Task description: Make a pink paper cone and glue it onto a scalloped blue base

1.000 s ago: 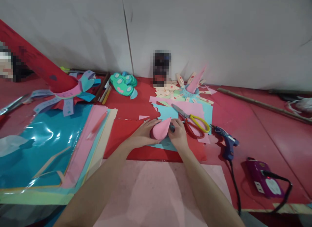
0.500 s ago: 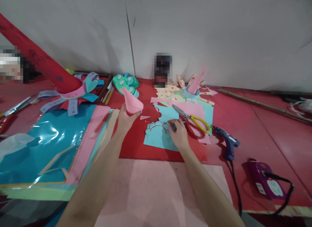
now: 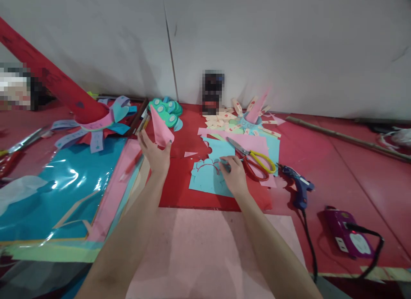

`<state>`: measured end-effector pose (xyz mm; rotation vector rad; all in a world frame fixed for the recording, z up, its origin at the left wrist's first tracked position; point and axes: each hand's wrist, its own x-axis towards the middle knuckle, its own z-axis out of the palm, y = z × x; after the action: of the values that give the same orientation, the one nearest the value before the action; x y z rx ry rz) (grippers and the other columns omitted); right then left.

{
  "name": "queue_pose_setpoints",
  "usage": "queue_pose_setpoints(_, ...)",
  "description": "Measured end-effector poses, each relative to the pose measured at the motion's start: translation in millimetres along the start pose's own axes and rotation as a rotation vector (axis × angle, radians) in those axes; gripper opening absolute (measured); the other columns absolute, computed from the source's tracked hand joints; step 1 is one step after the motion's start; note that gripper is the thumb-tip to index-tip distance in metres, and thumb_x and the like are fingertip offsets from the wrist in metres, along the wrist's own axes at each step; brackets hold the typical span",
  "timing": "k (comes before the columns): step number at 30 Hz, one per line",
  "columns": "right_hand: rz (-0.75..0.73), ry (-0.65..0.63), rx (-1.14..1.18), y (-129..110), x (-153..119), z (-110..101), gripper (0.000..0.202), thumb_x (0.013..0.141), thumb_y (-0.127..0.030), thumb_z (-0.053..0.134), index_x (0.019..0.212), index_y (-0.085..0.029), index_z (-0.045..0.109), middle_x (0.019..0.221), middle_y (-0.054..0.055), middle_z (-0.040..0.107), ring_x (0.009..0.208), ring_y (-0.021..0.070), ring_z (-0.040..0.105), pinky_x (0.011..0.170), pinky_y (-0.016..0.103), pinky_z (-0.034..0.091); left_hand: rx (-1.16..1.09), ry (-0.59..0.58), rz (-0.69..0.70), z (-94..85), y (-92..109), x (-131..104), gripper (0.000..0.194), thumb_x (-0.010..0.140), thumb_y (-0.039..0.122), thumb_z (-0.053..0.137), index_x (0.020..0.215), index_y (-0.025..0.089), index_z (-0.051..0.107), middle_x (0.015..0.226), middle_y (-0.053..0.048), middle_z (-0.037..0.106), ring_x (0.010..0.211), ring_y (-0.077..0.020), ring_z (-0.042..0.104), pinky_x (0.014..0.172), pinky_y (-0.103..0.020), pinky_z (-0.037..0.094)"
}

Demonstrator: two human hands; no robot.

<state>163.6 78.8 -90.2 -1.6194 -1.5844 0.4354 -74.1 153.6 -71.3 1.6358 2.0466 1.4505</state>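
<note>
My left hand (image 3: pixel 156 155) is raised above the red sheet, its fingers closed on a pink paper cone (image 3: pixel 161 130) that points up. Over the light blue paper (image 3: pixel 207 183), my right hand (image 3: pixel 235 172) grips a dark pen (image 3: pixel 225 165). That paper has a scalloped edge and red curved lines drawn on it; my fingers cover part of it. Close to the right hand lie scissors (image 3: pixel 263 162) with red and yellow handles. A small pink paper triangle (image 3: pixel 191 154) rests between the two hands.
At right lie a glue gun (image 3: pixel 300 185) and a purple power box (image 3: pixel 348 234) with cords. A stick (image 3: pixel 340 136) lies farther back. Tall red (image 3: pixel 61 85) and small pink (image 3: pixel 259 108) paper cones stand among cut pieces. Plastic-covered blue sheets (image 3: pixel 73 174) are at left.
My left hand has moved left with the pink cone, which now stands more to the left and shows more of its side. The right hand has stayed at the blue paper.
</note>
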Motion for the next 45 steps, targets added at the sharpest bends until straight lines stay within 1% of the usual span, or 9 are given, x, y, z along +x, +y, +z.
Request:
queue_pose_setpoints(3, -0.008, 0.004, -0.006, -0.4, 0.1, -0.2, 0.023, 0.088, -0.033, 0.050, 0.098, -0.019, 0.066, 0.097, 0.010, 0.060, 0.089, 0.0216, 0.058, 0.081, 0.036, 0.049, -0.007, 0.129, 0.140, -3.8, 11.2, -7.7, 0.053, 0.084, 0.029, 0.056, 0.132, 0.014, 0.040, 0.144, -0.020, 0.039, 0.136, -0.0271, 0.036, 0.111, -0.042, 0.032)
queue_pose_setpoints(6, -0.020, 0.014, -0.012, 0.1, 0.5, 0.2, 0.023, 0.089, -0.032, 0.048, 0.096, -0.019, 0.066, 0.095, 0.010, 0.060, 0.090, 0.0218, 0.058, 0.082, 0.036, 0.049, 0.074, -0.170, 0.177, 0.8, 16.6, -14.2, 0.021, 0.088, 0.021, 0.048, 0.103, 0.017, 0.060, 0.105, -0.011, 0.068, 0.103, -0.0239, 0.063, 0.104, -0.043, 0.037)
queue_pose_setpoints(14, -0.023, 0.005, -0.045, 3.5, 0.6, 1.8, 0.026, 0.089, -0.034, 0.050, 0.096, -0.019, 0.070, 0.096, 0.010, 0.060, 0.092, 0.0236, 0.056, 0.086, 0.039, 0.048, 0.265, -0.306, 0.171, 8.6, 9.5, -15.2, 0.022, 0.085, 0.015, 0.049, 0.104, 0.020, 0.060, 0.112, -0.010, 0.066, 0.109, -0.0256, 0.060, 0.113, -0.050, 0.024)
queue_pose_setpoints(21, -0.029, -0.023, -0.059, 2.7, 1.2, 1.3, 0.018, 0.081, -0.032, 0.064, 0.094, -0.022, 0.070, 0.099, 0.008, 0.060, 0.095, 0.0248, 0.056, 0.090, 0.041, 0.046, 0.098, -0.559, 0.268, 5.6, 27.1, -27.2, 0.010, 0.086, 0.025, 0.054, 0.088, 0.020, 0.062, 0.096, -0.007, 0.066, 0.091, -0.0210, 0.063, 0.089, -0.036, 0.048)
queue_pose_setpoints(27, -0.004, -0.039, -0.013, 3.0, 3.0, 2.1, 0.009, 0.077, -0.024, 0.067, 0.085, -0.020, 0.064, 0.096, 0.007, 0.062, 0.087, 0.0222, 0.056, 0.086, 0.040, 0.046, 0.154, -0.720, 0.391, 11.2, 36.7, -50.3, 0.021, 0.081, 0.037, 0.067, 0.092, 0.020, 0.060, 0.114, -0.007, 0.064, 0.116, -0.0244, 0.056, 0.115, -0.051, 0.021)
queue_pose_setpoints(33, 0.040, 0.017, 0.085, 1.0, 4.9, 1.9, 0.011, 0.081, -0.031, 0.059, 0.079, -0.020, 0.059, 0.087, 0.007, 0.062, 0.084, 0.0203, 0.058, 0.079, 0.034, 0.047, 0.081, -0.747, 0.361, 13.5, 36.1, -51.5, 0.021, 0.079, 0.035, 0.068, 0.092, 0.021, 0.061, 0.130, -0.009, 0.058, 0.127, -0.0253, 0.049, 0.117, -0.054, 0.015)
queue_pose_setpoints(38, 0.185, 0.063, 0.150, -7.4, 6.4, -2.9, 0.027, 0.082, -0.046, 0.056, 0.080, -0.020, 0.059, 0.076, 0.004, 0.064, 0.070, 0.0172, 0.058, 0.070, 0.031, 0.048, -0.182, -0.703, 0.256, 15.2, 35.5, -47.9, 0.007, 0.078, 0.027, 0.063, 0.077, 0.021, 0.059, 0.107, -0.005, 0.068, 0.109, -0.0206, 0.061, 0.113, -0.048, 0.027)
queue_pose_setpoints(41, 0.221, 0.059, 0.220, -10.9, 6.6, -5.4, 0.033, 0.080, -0.051, 0.056, 0.086, -0.019, 0.062, 0.080, 0.005, 0.067, 0.069, 0.0166, 0.059, 0.068, 0.030, 0.048, -0.268, -0.664, 0.063, 14.9, 35.5, -46.2, 0.008, 0.077, 0.029, 0.061, 0.078, 0.021, 0.059, 0.086, -0.001, 0.069, 0.085, -0.0173, 0.064, 0.094, -0.036, 0.047)
queue_pose_setpoints(45, 0.193, 0.051, 0.245, -10.7, 6.0, -6.4, 0.033, 0.079, -0.051, 0.056, 0.084, -0.019, 0.064, 0.084, 0.007, 0.069, 0.075, 0.0180, 0.061, 0.071, 0.031, 0.049, -0.416, -0.625, -0.096, 15.4, 36.7, -45.0, 0.019, 0.074, 0.040, 0.061, 0.075, 0.021, 0.059, 0.073, 0.001, 0.064, 0.072, -0.0150, 0.060, 0.071, -0.026, 0.049)
